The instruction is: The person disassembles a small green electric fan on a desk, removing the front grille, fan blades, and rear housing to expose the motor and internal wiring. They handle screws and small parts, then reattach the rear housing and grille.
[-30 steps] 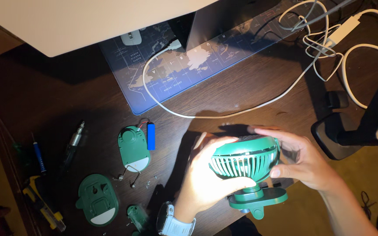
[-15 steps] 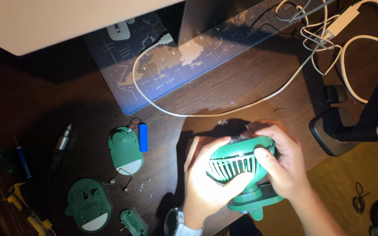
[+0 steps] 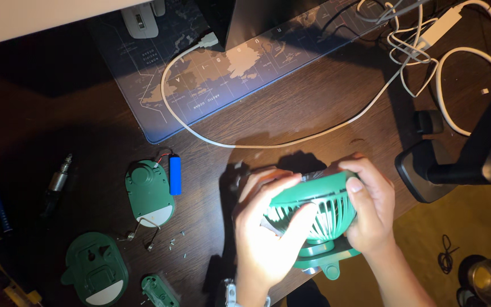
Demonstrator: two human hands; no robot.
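Note:
A small green fan [image 3: 320,209] with a slatted grille sits on its green clamp base [image 3: 326,261] at the near edge of a dark wooden desk [image 3: 86,131]. My left hand [image 3: 268,233] wraps the fan head from the left, fingers laid over the grille. On the opposite side my right hand [image 3: 367,204] grips the head, thumb on the top rim. To the left lie a green oval base part [image 3: 148,193] with a blue cylindrical battery [image 3: 175,175] wired to it, a green cover plate [image 3: 94,269] and a smaller green piece [image 3: 159,290].
Several tiny screws [image 3: 174,244] lie near the parts. Screwdrivers [image 3: 57,185] and a yellow tool [image 3: 1,281] rest at the far left. A map-printed desk mat [image 3: 211,74], white cables [image 3: 427,51], a mouse [image 3: 140,23] and a black lamp stand [image 3: 456,165] occupy the back and right.
Both hands have closed further round the fan head. My right hand has shifted up onto the top rim, and the fan is turned slightly. The view has moved, so the parts sit further left.

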